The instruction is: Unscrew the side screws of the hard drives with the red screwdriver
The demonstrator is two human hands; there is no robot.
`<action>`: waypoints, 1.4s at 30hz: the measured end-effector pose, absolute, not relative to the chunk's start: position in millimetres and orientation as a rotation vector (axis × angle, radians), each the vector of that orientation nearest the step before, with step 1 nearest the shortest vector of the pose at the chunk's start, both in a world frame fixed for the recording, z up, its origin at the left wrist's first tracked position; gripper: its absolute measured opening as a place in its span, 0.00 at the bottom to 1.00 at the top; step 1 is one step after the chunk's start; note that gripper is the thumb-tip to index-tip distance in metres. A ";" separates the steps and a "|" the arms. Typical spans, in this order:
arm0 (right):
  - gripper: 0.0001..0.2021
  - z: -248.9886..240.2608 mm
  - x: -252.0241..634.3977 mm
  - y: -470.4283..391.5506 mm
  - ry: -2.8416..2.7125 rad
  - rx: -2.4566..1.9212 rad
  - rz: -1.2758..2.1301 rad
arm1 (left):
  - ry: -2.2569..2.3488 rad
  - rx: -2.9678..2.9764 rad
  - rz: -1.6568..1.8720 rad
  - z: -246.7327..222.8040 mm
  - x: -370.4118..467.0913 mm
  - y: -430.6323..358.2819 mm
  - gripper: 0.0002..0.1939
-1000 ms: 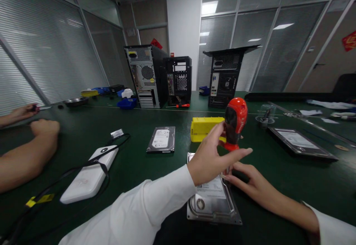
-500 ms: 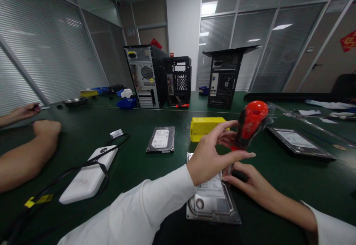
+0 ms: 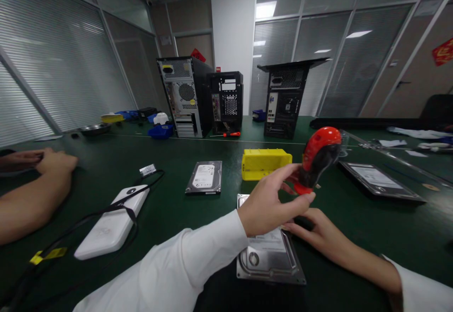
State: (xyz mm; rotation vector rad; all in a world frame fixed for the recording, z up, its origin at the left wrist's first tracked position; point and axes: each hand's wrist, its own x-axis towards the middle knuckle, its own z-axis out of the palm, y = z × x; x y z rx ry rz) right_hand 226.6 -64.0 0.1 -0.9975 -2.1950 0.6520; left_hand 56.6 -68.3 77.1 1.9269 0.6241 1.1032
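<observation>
My left hand (image 3: pixel 274 201) is closed around the lower handle of a red and black screwdriver (image 3: pixel 319 156), which stands tilted with its top leaning right. Its shaft is hidden behind my left fingers. Under both hands a silver hard drive (image 3: pixel 271 260) lies label up on the table; my left hand covers part of it. My right hand (image 3: pixel 318 234) is beside the drive's right edge, thumb and fingers pinched close below the screwdriver. What the pinch holds, if anything, is out of sight.
A yellow bin (image 3: pixel 266 163) stands just beyond my hands. Other hard drives lie at left (image 3: pixel 204 177) and right (image 3: pixel 380 180). A white power bank (image 3: pixel 111 222) with a black cable is at left, near another person's hands (image 3: pixel 53 161). Computer cases (image 3: pixel 186 97) stand behind.
The screwdriver handle has turned, showing more of its black side, and my left fingers have shifted on it. At far left the other person's hands have come together.
</observation>
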 end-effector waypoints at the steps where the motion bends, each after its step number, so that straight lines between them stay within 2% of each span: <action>1: 0.16 -2.5 227.4 -63.3 -2.181 -1.014 0.653 | 0.630 1.935 1.102 77.0 56.4 -68.1 0.21; 9: 0.19 -8.1 227.2 -60.8 -2.139 -1.080 0.631 | 0.619 1.841 1.090 76.2 59.0 -67.7 0.22; 19: 0.16 6.2 224.4 -65.0 -2.197 -1.021 0.713 | 0.532 1.763 1.095 70.2 57.7 -62.7 0.23; 24: 0.16 3.7 228.3 -68.9 -2.156 -0.967 0.568 | 0.511 1.865 1.047 75.1 57.1 -67.5 0.17; 31: 0.16 -4.1 232.4 -69.1 -2.128 -1.018 0.507 | 0.467 1.873 0.912 79.2 56.7 -71.5 0.24; 37: 0.17 3.0 228.8 -70.0 -2.151 -0.982 0.576 | 0.477 1.820 0.950 76.4 57.2 -70.3 0.18; 42: 0.14 1.6 228.5 -67.1 -2.165 -1.011 0.628 | 0.509 1.812 0.988 76.0 57.1 -70.6 0.17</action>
